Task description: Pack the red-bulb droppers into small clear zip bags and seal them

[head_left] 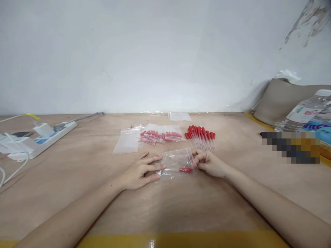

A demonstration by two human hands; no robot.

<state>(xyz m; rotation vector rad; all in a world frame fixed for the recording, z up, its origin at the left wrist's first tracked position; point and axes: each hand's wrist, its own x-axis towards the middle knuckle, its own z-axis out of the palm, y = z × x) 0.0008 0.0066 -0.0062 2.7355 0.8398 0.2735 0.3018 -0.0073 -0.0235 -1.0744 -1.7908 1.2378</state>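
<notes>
1. Lying between your hands, the clear zip bag [172,158] ran lengthwise left-right on the bench [160,206], seal toward your right hand [210,164].
2. Your right hand was curled, pinching the seal edge; your left hand [141,172] lay spread, fingertips on the opposite end, gripping nothing.
3. Red bulb [185,170] showed through the film near the seal; your right hand was nearer. Looked rubbery, smooth.
4. Bag film: thin, glossy, creased. Bench: brown, mostly matte.
5. Red-bulbed droppers [198,130] fanned out beyond your right hand, slim clear stems toward you.

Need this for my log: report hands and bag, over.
Left fingers resting on transparent plastic zip bag; right fingers pinching its zip end. Red oblong bulb inside. Red-topped transparent droppers beyond.
</notes>
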